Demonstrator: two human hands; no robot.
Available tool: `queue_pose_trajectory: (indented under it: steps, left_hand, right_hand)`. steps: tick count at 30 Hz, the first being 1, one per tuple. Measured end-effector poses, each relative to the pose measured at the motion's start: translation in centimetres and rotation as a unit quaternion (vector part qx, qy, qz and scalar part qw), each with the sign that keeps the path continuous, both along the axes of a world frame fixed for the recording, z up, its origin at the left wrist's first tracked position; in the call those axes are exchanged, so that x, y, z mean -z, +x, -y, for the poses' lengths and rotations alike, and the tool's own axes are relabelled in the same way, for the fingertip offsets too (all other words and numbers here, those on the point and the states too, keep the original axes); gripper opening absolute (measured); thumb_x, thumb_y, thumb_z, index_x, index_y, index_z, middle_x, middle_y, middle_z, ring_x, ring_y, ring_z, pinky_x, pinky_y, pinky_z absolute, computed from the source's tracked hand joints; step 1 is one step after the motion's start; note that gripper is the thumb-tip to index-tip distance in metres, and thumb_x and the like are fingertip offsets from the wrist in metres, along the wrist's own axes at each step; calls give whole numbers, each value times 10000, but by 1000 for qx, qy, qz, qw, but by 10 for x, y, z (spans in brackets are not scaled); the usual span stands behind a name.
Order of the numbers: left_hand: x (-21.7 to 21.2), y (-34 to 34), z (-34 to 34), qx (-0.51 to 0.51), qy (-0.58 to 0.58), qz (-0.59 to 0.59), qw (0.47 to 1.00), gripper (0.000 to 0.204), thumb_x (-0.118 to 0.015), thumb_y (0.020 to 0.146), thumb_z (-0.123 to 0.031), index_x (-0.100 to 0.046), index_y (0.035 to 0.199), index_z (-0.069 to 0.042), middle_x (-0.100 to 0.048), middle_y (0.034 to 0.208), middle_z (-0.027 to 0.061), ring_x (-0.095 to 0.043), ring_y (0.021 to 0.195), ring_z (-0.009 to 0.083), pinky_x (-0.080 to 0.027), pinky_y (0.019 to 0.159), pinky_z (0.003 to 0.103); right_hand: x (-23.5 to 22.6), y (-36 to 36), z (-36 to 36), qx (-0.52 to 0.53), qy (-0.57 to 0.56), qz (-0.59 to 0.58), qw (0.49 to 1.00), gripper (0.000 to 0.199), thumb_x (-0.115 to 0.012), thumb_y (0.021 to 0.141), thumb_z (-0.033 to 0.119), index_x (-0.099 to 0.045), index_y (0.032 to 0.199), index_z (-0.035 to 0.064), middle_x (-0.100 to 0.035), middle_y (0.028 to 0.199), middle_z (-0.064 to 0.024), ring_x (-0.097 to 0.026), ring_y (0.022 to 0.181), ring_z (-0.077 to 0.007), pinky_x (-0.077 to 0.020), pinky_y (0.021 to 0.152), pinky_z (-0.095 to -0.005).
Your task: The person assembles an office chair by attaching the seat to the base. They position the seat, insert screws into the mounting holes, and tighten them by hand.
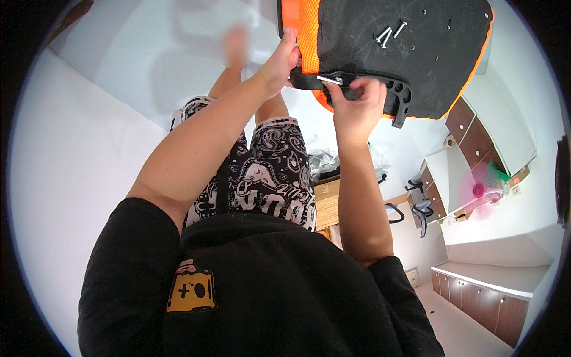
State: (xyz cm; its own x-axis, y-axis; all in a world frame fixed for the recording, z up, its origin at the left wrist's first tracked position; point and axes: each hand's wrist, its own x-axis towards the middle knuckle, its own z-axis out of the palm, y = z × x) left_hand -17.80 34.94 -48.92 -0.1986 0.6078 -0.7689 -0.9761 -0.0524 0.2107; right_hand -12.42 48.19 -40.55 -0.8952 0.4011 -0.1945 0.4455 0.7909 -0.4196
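Head view looks down over a black shirt and patterned shorts (270,172). Both arms reach far, up to a chair seat (410,53) lying upside down, black underside facing the camera, orange mesh edge around it. Left hand (279,62) grips the seat's left edge, fingers curled around the orange rim, thumb up. Right hand (355,104) is closed on a black plastic armrest bracket (397,95) lying across the seat's near edge; fingers wrap it, and a silver bolt (329,79) sits just above the fingertips, touching the bracket. Loose screws (389,33) lie on the seat's underside, farther out. Cardboard box (326,202) sits on the floor between the arms. Wooden cabinets (476,134) at right.
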Motion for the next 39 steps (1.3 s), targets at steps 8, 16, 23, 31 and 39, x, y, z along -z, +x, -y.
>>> queue_pose_trajectory:
  steps: [8, 16, 23, 31, 39]
  left_hand:
    - [10, 3, 4, -14, 67, -4, 998, 963, -88, 742, -811, -303, 1371, -114, -379, 1370, 77, -310, 1288, 227, -217, 997, 572]
    - [-3, -3, 3, -14, 28, 15, 999, 919, -70, 779, -772, -314, 1362, -104, -434, 1324, 68, -378, 1241, 201, -299, 984, 512]
    - [-5, -1, 0, -29, 22, 7, 999, 914, -80, 785, -767, -342, 1345, -94, -440, 1319, 57, -404, 1216, 181, -335, 975, 456]
    - [0, 2, -3, -20, 25, 4, 999, 969, -90, 750, -804, -342, 1343, -79, -442, 1316, 68, -401, 1218, 193, -315, 983, 476]
    - [-8, 0, -6, -35, -14, 18, 999, 975, -81, 743, -809, -344, 1341, -84, -450, 1305, 84, -393, 1228, 214, -313, 969, 517]
  right_hand:
    - [3, -21, -1, -54, -60, 77, 994, 296, -613, 744, 85, -653, 1005, 218, -546, 729, -70, -560, 695, -262, -463, 645, -375]
    - [-4, 1, -27, 27, -55, 76, 995, 148, -596, 813, 157, -669, 936, 114, -548, 761, -96, -563, 676, -230, -455, 591, -335]
    - [-5, 49, 8, -5, -48, 81, 996, 147, -696, 731, 194, -658, 843, 107, -520, 871, -82, -549, 741, -263, -460, 678, -355]
    - [17, -31, -14, -52, 35, -11, 998, 194, -676, 738, 189, -617, 902, 103, -589, 830, -83, -573, 742, -292, -463, 655, -382]
    - [-4, 39, -20, -37, -32, 62, 997, 74, -638, 779, 127, -635, 803, 58, -590, 734, -102, -581, 645, -283, -466, 600, -377]
